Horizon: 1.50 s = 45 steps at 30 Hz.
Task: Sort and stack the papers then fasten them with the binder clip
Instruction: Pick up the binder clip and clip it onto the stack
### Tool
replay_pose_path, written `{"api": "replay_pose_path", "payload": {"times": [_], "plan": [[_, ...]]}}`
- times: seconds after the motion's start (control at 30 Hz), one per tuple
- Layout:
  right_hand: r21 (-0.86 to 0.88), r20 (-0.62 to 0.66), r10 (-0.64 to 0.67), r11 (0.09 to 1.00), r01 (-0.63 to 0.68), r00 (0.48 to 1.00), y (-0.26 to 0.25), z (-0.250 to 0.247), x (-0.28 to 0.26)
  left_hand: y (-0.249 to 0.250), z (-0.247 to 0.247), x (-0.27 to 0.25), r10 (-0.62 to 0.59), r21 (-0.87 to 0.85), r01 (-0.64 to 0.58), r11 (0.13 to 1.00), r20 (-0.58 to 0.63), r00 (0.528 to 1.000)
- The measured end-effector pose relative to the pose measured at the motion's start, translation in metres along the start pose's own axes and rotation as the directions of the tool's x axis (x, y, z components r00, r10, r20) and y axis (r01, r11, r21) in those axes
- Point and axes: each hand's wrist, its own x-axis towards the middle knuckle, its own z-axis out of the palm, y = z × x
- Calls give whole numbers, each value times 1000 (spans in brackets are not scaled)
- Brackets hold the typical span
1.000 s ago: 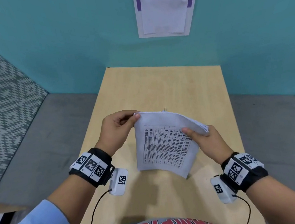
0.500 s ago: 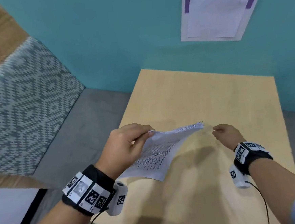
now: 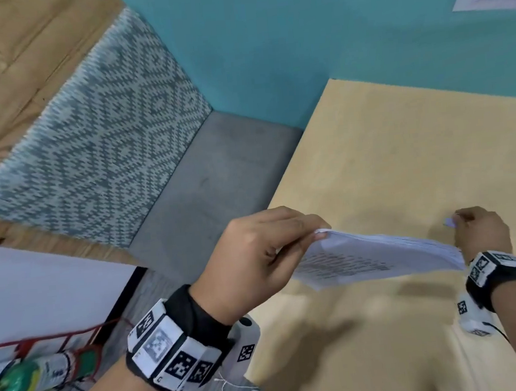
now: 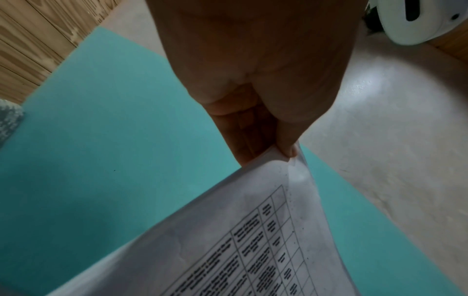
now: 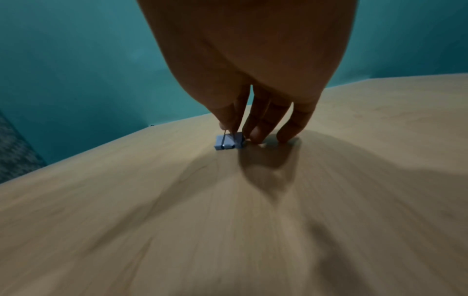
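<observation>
My left hand (image 3: pixel 267 250) pinches the corner of a stack of printed papers (image 3: pixel 372 255) and holds it flat above the wooden table (image 3: pixel 401 153). The left wrist view shows the thumb pressed on the top sheet of the papers (image 4: pixel 253 240), which bears a printed grid. Further right, my right hand (image 3: pixel 478 230) reaches down to the tabletop and pinches the wire handle of a small pale blue binder clip (image 3: pixel 449 223). The binder clip (image 5: pixel 229 142) rests on the table (image 5: pixel 177 220) under my right hand (image 5: pixel 236 130), whose other fingertips touch the wood.
A teal wall (image 3: pixel 300 37) runs behind the table. A grey floor (image 3: pixel 203 184) and a patterned rug (image 3: pixel 98 140) lie to the left. A white surface (image 3: pixel 42 289) and a red wire basket with a bottle (image 3: pixel 33 370) sit at the lower left.
My right hand let go of the papers and moved right to the binder clip on the table. The left hand now holds the stack alone. The head view swung left.
</observation>
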Motion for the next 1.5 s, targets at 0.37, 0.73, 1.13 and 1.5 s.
{"api": "replay_pose_path", "payload": {"times": [0.37,0.73,1.13,1.5], "plan": [[662,229,102,713,-232,968,13,-75,-71,14,15,15,66,-4,-66,998,56,996],[955,114,-110,287,-79,987,18,-227,-219,101,58,29,273,-44,-270,962,106,956],[737,-80,-404,592,327,911,5,-271,-324,160,85,2,394,-113,-382,917,124,911],[495,-238,-439,713,497,866,-9,-258,-345,170,73,-19,414,-61,-410,910,112,903]]}}
